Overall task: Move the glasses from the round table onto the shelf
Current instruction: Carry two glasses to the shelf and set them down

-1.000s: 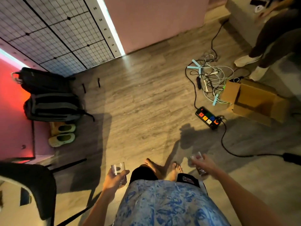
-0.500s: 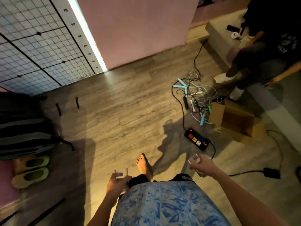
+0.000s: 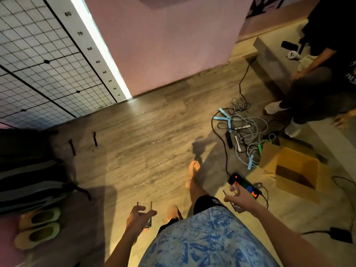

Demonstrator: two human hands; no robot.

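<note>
Glass [image 3: 144,205] stands upright in the left hand [image 3: 139,218], fingers curled round it; the right hand [image 3: 243,199] grips a second glass [image 3: 233,189], power strip [image 3: 248,187] just beyond.

Down low, the left hand [image 3: 139,218] holds a glass [image 3: 144,206] left of the person's body. The right hand [image 3: 244,199] holds a second glass [image 3: 237,207] out right, over the power strip [image 3: 245,185] on the floor [image 3: 144,151]. The box [image 3: 294,170] sits right of the strip, the cable tangle [image 3: 244,132] behind it. Far left, bags [image 3: 28,170], with slippers [image 3: 38,228] nearer us. The grid panel [image 3: 38,64] stands back left.
</note>
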